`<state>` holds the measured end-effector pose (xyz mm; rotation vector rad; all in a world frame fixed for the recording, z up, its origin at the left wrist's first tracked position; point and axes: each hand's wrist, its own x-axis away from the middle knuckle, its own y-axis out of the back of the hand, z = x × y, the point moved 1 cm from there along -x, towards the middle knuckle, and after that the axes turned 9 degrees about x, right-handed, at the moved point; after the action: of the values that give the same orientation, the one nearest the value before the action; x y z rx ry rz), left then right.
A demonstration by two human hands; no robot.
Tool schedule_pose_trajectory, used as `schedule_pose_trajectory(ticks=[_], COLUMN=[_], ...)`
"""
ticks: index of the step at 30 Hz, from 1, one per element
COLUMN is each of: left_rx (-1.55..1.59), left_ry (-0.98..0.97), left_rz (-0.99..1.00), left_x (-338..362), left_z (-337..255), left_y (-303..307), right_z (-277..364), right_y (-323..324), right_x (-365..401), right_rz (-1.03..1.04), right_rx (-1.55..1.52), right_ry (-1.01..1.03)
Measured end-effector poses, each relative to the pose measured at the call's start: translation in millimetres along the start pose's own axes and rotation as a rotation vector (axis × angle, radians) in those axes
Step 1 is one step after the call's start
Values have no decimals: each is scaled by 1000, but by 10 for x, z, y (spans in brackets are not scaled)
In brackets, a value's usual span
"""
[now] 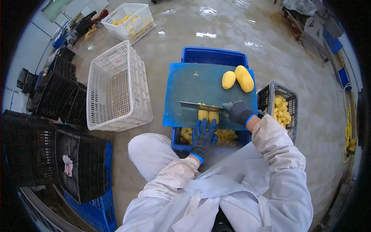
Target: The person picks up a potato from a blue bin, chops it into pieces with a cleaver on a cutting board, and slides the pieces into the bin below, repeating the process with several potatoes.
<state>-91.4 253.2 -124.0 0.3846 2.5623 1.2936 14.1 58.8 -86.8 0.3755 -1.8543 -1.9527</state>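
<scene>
My right hand (239, 111), in a dark knit work glove, is wrapped round the handle of a wide-bladed knife (196, 106). The blade lies across two peeled yellow potatoes (213, 117) near the front of a blue cutting board (181, 87). My left hand (203, 139), in a blue-and-grey glove, holds those potatoes from the near side, its fingertips on them. Two more whole peeled potatoes, an oval one (228, 80) and a longer one (244, 79), lie at the board's far right.
The board rests over a blue bin (214, 50); cut pieces (226, 136) show below its front edge. On the right stands a black crate (294, 108) of potato pieces. White crates (133, 83) are on the left, and black crates (83, 162) stack behind them. The floor (170, 34) looks wet.
</scene>
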Motion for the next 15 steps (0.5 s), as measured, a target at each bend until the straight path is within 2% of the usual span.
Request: schedule_pose_trajectory(ticks=[2,8,11,15], left_rx=[-6,0,14,47], left_ry=[-3,3,-5,-4], left_rz=[-5,14,11,10], left_x=[-29,13,27,27], left_z=[-16,-16,11,16], left_y=[31,23,8,31], right_z=[-13,59,44,117], right_y=[72,485,378,140], right_x=[94,332,342,277], right_rz=[-48,128,184,119], right_rx=[1,27,116,47], right_ry=[-17,-26,-39,13])
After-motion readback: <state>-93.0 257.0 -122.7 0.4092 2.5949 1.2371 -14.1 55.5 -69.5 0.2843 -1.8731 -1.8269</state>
